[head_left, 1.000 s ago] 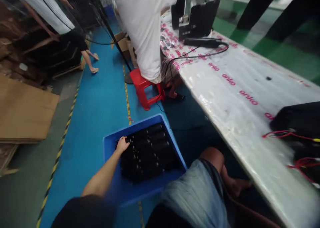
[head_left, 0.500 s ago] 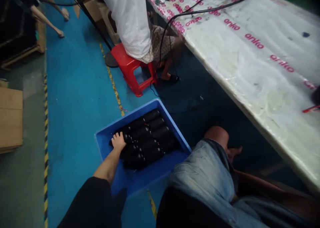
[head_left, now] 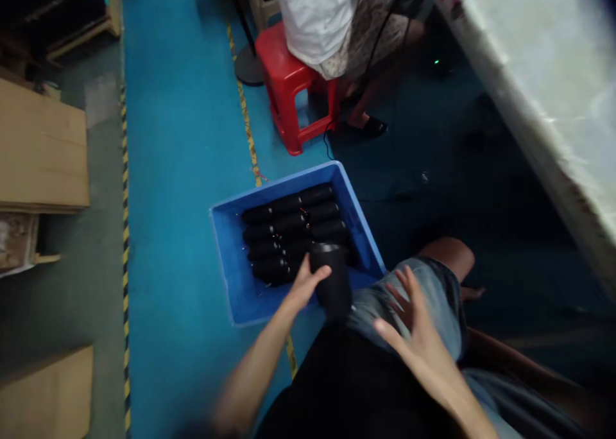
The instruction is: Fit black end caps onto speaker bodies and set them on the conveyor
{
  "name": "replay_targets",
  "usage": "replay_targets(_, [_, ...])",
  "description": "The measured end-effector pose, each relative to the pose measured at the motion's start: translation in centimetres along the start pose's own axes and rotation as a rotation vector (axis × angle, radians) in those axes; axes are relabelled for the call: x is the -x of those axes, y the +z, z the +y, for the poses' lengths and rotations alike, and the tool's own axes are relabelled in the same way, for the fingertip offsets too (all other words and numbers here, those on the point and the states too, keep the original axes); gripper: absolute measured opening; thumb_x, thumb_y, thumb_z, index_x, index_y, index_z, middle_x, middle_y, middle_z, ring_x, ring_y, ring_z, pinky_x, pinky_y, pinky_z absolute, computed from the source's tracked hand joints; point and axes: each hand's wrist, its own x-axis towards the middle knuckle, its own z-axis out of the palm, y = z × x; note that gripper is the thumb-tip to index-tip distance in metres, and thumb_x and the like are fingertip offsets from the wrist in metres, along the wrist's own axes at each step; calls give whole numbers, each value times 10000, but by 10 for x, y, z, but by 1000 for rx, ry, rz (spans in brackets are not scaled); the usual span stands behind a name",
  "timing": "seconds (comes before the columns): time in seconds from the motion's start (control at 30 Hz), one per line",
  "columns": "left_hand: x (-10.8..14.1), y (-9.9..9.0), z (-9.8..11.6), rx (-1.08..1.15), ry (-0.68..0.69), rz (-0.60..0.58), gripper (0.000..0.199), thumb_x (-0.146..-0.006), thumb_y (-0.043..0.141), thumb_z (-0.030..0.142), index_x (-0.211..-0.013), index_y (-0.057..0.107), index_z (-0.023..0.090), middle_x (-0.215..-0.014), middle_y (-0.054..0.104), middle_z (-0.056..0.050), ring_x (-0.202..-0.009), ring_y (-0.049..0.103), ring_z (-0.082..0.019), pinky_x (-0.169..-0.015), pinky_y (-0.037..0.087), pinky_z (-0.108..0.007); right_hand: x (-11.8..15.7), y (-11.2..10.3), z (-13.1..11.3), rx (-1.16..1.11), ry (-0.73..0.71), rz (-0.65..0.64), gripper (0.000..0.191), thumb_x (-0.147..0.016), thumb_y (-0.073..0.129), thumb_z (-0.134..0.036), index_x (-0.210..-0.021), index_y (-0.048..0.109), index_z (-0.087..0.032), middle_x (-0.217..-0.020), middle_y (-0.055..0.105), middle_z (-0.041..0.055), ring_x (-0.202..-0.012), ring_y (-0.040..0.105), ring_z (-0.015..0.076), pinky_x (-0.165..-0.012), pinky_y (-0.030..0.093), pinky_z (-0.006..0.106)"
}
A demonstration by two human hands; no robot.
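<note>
Black cylinder [head_left: 333, 282] upright against left hand [head_left: 304, 285], fingers curled on its side; looks stiff, smooth, grip round body. Right hand [head_left: 414, 336] open, fingers wide, just beside; more in blue crate [head_left: 226, 278].

Lower end of the black cylinder [head_left: 333, 280] blurred, the seated person's white top [head_left: 317, 15] cut off above

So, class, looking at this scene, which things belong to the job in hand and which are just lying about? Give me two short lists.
Part of the job: the left hand, on a black cylinder; the right hand, open beside it; the blue crate; the rows of cylinders in it.

Just lying about: the red stool, the cardboard sheets, the long covered table.
</note>
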Motion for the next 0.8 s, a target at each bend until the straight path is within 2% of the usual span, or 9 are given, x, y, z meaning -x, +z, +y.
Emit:
replay_targets(0.07, [9, 32, 8, 16, 36, -48, 490, -1061, 667, 485, -1524, 602, 341, -1451, 729, -59, -1262, 720, -235, -1066, 609, -362, -25, 18, 10, -17, 73, -36, 1170, -747, 966, -569, -1700, 329, -335, -1773, 394, 101, -1556, 492, 390, -1282, 426, 589])
replay_targets(0.13, [0, 45, 8, -1, 50, -75, 383, -1075, 639, 483, -1415, 699, 318, -1408, 747, -52, -1262, 723, -240, -1050, 612, -351, -35, 25, 18, -40, 154, -30, 1098, -689, 965, -646, -1609, 492, -277, -1648, 576, 117, -1508, 555, 402, -1270, 463, 538])
replay_targets(0.17, [-10, 44, 5, -24, 46, -79, 348, -1095, 601, 481, -1362, 732, 299, -1400, 747, -66, -1255, 723, -244, -1053, 608, -364, -35, 24, 22, -51, 186, -15, 1030, -689, 953, -666, -1547, 562, -251, -1558, 661, 126, -1464, 601, 409, -1245, 497, 526])
replay_targets(0.23, [-33, 26, -8, -109, 16, -66, 361, -1128, 545, 458, -1346, 716, 225, -1408, 722, -105, -1234, 718, -260, -1072, 597, -466, -27, 16, 28, -84, 240, 9, 972, -727, 906, -701, -1518, 584, -237, -1431, 751, 134, -1359, 690, 413, -1167, 575, 532])
replay_targets(0.33, [-55, -21, -41, -324, -111, 35, 412, -1047, 712, 390, -1403, 650, 194, -1456, 657, -129, -1251, 689, -298, -1054, 603, -534, -11, 1, 36, -167, 304, 46, 990, -796, 835, -717, -1591, 498, -234, -1379, 783, 137, -1247, 761, 400, -1061, 649, 549])
replay_targets(0.43, [-51, -67, -79, -559, -247, 83, 435, -1038, 726, 374, -1419, 638, 184, -1469, 643, -132, -1271, 678, -312, -1060, 597, -552, -2, -6, 40, -251, 311, 75, 996, -800, 853, -692, -1605, 481, -240, -1398, 779, 123, -1263, 761, 375, -1070, 652, 513])
replay_targets(0.5, [-47, -87, -101, -696, -289, 68, 438, -1040, 723, 375, -1427, 634, 189, -1479, 638, -131, -1281, 673, -315, -1065, 594, -556, -1, -7, 41, -299, 301, 86, 963, -774, 895, -667, -1570, 533, -264, -1414, 776, 101, -1288, 752, 358, -1084, 648, 468])
replay_targets(0.6, [-53, -95, -125, -867, -318, 22, 430, -1040, 723, 371, -1419, 638, 186, -1464, 646, -130, -1263, 682, -309, -1051, 603, -545, -2, -7, 38, -355, 288, 99, 904, -756, 924, -643, -1521, 593, -294, -1421, 777, 80, -1280, 757, 343, -1062, 661, 434])
replay_targets(0.8, [-82, -83, -146, -1042, -341, -93, 416, -1042, 721, 372, -1405, 644, 184, -1435, 663, -125, -1234, 696, -298, -1030, 615, -531, 2, -9, 29, -402, 247, 120, 843, -735, 963, -585, -1472, 662, -307, -1388, 795, 49, -1299, 741, 347, -1086, 643, 434])
